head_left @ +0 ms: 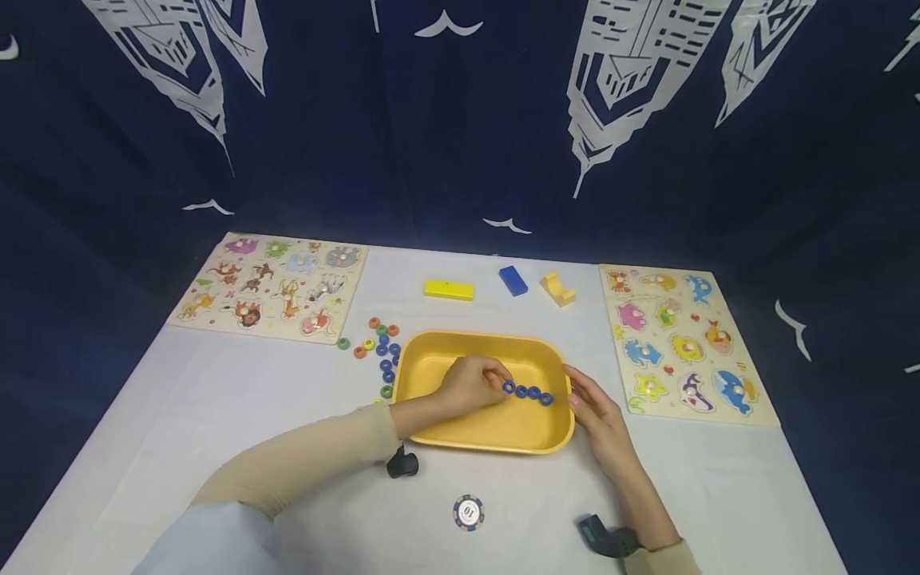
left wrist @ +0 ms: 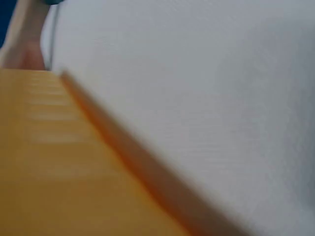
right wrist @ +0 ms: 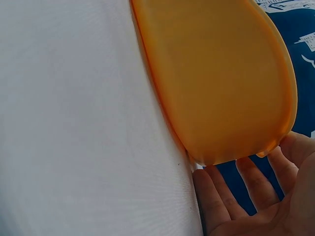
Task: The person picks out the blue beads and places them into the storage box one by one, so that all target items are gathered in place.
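A yellow tray (head_left: 446, 435) lies mid-table. Inside it, several blue ring beads (head_left: 534, 392) form a short row. My left hand (head_left: 470, 385) reaches over the tray's left side, thumb and fingertips pinching the blue bead (head_left: 509, 387) at the row's left end. At the right end of the tray, my right hand (head_left: 600, 419) holds the rim, its thumb (right wrist: 298, 147) at the edge and the other fingers (right wrist: 258, 184) against the outer wall. The left wrist view shows only the tray (left wrist: 59, 162) and table, with the left hand out of sight.
Loose blue, green, orange and yellow beads (head_left: 384, 350) lie left of the tray. Behind it are a yellow block (head_left: 449, 290), a blue block (head_left: 513, 280) and a cream notched block (head_left: 557, 289). Picture puzzle boards (head_left: 273, 287) flank both sides. A poker chip (head_left: 469, 513) lies in front.
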`<state>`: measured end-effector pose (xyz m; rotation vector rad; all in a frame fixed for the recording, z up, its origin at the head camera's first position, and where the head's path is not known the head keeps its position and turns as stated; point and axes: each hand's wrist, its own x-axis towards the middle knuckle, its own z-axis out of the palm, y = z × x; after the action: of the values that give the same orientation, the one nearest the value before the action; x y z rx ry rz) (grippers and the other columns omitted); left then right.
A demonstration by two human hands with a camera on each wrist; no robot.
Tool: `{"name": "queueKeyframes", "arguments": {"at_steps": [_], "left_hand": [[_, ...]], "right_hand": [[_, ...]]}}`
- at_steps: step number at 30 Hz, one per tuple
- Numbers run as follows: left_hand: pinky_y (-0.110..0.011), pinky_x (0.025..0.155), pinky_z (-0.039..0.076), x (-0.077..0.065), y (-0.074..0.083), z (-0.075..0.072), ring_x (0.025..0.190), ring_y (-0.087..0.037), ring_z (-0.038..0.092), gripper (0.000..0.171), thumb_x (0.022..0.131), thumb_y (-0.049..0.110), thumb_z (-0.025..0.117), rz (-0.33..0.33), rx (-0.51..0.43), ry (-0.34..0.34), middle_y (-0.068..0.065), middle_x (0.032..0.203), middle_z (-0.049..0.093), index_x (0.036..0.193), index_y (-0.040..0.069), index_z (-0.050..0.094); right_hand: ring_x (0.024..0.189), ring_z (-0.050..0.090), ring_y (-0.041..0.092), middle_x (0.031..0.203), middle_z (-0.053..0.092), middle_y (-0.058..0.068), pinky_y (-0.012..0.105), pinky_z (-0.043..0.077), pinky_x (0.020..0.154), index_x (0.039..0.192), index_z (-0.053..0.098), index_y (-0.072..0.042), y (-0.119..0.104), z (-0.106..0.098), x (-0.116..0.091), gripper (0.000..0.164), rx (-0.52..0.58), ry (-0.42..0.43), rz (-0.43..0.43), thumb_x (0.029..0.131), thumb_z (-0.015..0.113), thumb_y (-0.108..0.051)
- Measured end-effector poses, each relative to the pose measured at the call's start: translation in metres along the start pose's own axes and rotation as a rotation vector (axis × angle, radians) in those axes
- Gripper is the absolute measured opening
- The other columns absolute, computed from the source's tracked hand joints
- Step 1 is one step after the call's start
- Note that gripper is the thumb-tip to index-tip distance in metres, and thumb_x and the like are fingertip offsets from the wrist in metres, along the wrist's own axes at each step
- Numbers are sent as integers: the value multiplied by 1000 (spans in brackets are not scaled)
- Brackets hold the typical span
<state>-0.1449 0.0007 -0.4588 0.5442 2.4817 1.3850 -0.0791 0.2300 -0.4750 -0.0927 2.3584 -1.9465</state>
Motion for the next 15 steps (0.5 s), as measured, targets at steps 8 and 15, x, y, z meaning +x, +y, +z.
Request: {"name": "queueKeyframes", "arguments": {"at_steps": [8, 15], "left_hand": [[-17, 56, 38, 4, -1, 9, 54, 1, 49, 17, 67, 22, 76, -38, 173, -6, 14, 57, 55, 82, 19, 68], [-20, 66, 41, 4, 4, 7, 59, -1, 51, 31, 66, 23, 76, -40, 246, -69, 15, 59, 56, 95, 19, 66]], "right_hand": [[123, 38, 5, 141, 34, 3, 17, 42, 87, 135, 37, -21, 0, 0, 0, 42, 0, -19, -9, 93, 43, -26], [123, 39, 7, 141, 34, 3, 17, 43, 87, 135, 37, -20, -1, 0, 0, 42, 0, -6, -5, 93, 43, -25]]}}
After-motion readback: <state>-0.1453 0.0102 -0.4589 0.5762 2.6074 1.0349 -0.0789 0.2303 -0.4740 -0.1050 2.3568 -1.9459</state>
